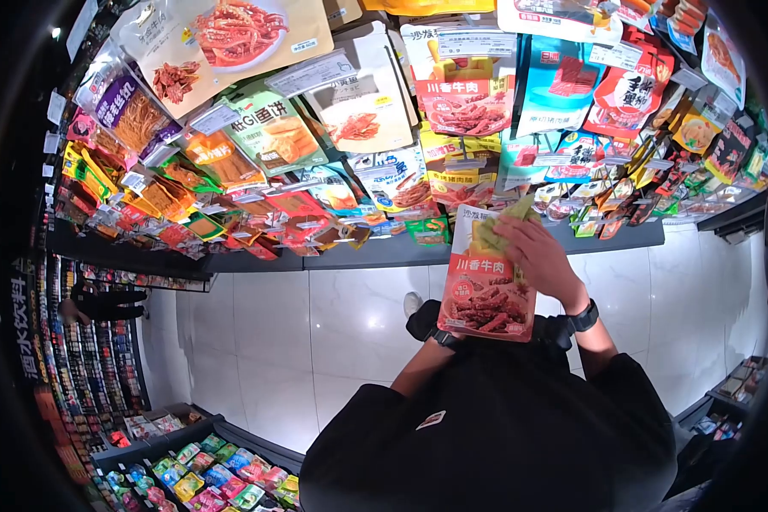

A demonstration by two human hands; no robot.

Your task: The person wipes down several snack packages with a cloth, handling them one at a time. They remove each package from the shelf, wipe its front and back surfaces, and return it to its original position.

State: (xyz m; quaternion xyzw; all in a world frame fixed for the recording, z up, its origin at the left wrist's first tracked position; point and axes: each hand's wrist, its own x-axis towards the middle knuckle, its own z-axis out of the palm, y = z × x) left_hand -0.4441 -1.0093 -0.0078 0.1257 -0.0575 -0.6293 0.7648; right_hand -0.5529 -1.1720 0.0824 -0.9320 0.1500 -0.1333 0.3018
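A red and cream snack pouch with a picture of meat strips is held up in front of my torso, its printed face toward me. My left forearm, with a dark band at the wrist, runs in under the pouch's lower left corner. The left hand itself is hidden behind the pouch. My right hand presses a crumpled yellow-green cloth against the pouch's upper right part, fingers bent over it. A dark watch sits on the right wrist.
Rows of hanging snack pouches fill the rack ahead, above a dark shelf edge. Matching red pouches hang straight ahead. Behind me at lower left stands a bin of colourful packets. Another person is at far left.
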